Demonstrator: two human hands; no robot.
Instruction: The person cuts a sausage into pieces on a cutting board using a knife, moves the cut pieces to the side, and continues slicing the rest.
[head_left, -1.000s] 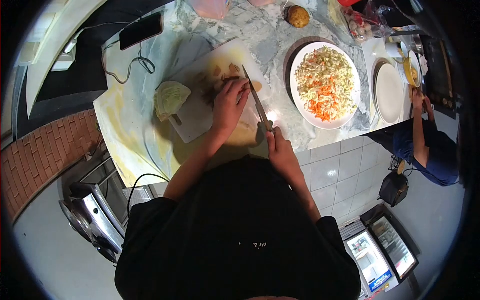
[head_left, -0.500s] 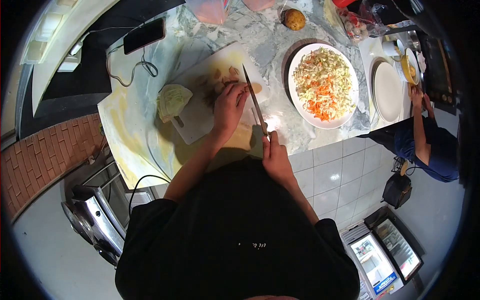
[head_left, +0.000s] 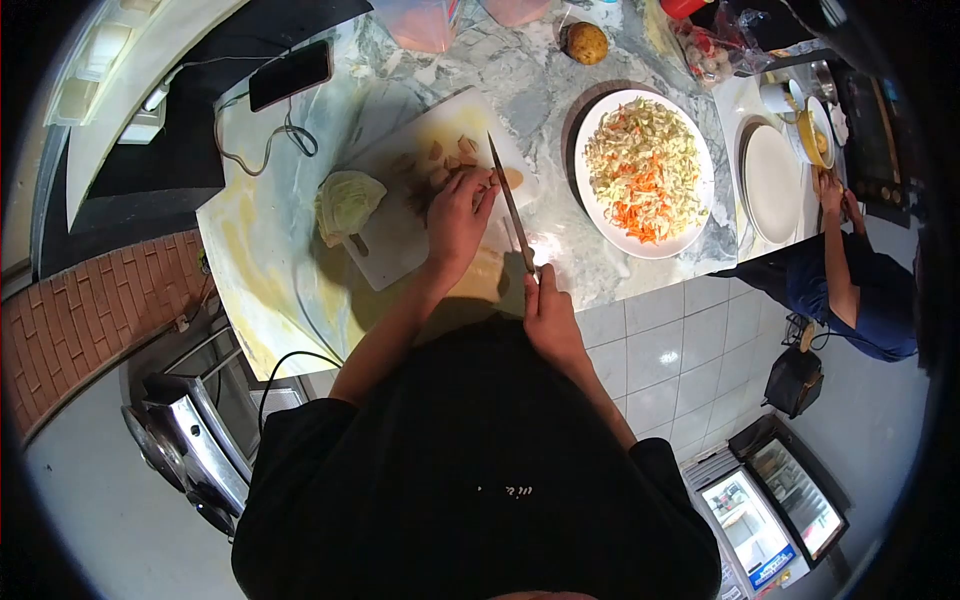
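My right hand is closed round the handle of a kitchen knife, whose long blade points away from me over the right side of the white cutting board. Curled fingertips of my left hand press down on the board right beside the blade. Whatever lies under them is mostly hidden. Small pale-brown cut pieces are scattered just beyond those fingers. A round tan slice rests to the right of the blade. At the board's left edge sits a cut piece of cabbage.
Right of the board stands a white plate of shredded cabbage and carrot. A potato lies behind it. A phone with a cable is at the back left. Another person works at the right beside a beige plate.
Both hands and the knife stay in nearly the same place, the blade shifting only very slightly. The other person's hands have moved a little.
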